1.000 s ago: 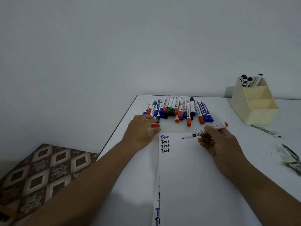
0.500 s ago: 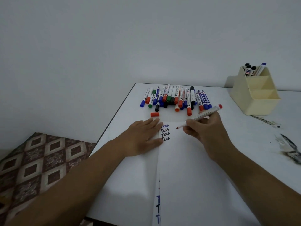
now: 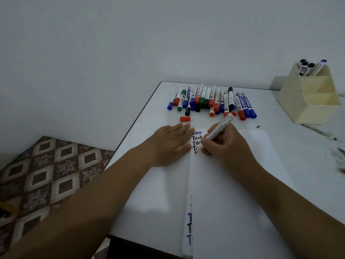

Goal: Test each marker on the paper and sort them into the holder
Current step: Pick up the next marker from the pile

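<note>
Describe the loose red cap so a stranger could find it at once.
Start at the row of markers along the table's far edge. Just in front of its left end, beyond the left hand's fingertips, lies the red cap. It alone is a short stub lying by itself, with no marker attached.

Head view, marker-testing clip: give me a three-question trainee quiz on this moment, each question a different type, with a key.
1. True or false: the red marker in the right hand has its tip down at the paper.
2. Multiple choice: where does the loose red cap lie? A) in the holder; B) on the table between the marker pile and the left hand; C) on the held marker.
3. Short answer: what is the left hand doing?

Key:
1. True.
2. B. It lies on the table, between the marker pile and the left hand.
3. It rests flat, fingers straight, at the paper's left edge; the holder stands far right.
</note>
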`<move>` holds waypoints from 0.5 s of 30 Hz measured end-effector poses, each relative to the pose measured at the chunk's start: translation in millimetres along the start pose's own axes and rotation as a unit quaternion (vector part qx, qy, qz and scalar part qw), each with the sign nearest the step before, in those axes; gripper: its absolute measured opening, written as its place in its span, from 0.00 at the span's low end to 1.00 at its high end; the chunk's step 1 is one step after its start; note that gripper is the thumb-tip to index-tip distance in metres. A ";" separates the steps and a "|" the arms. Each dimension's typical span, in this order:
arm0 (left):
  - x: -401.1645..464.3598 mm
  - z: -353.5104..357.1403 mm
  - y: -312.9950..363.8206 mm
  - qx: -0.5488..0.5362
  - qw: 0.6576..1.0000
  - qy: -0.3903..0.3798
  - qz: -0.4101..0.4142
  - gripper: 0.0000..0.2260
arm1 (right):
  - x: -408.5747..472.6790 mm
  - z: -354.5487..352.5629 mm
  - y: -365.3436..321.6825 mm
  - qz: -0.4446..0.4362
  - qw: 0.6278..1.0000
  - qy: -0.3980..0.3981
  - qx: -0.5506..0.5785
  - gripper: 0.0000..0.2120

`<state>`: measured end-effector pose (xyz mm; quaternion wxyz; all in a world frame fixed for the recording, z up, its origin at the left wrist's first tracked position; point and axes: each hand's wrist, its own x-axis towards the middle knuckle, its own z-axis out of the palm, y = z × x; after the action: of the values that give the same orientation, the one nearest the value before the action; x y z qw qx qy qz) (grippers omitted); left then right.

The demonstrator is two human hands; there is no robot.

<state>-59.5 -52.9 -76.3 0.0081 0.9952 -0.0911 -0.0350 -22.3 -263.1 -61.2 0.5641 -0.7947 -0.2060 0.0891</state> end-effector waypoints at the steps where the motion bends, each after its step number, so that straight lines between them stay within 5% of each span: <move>1: 0.3 0.4 -0.2 0.003 1.000 0.002 0.002 0.27 | -0.1 0.4 0.2 -0.004 1.000 -0.001 -0.013 0.10; 5: 0.3 2.0 -1.3 0.001 1.000 -0.002 0.002 0.32 | 0.7 0.9 1.2 0.000 0.999 -0.016 -0.034 0.10; 15: -0.5 1.2 -1.3 -0.017 1.000 -0.012 0.000 0.26 | 1.0 2.9 3.7 -0.012 0.999 -0.002 -0.036 0.11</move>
<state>-59.8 -51.6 -77.4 0.0236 0.9945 -0.0901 -0.0483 -21.6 -261.2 -65.6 0.5357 -0.8117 -0.2198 0.0767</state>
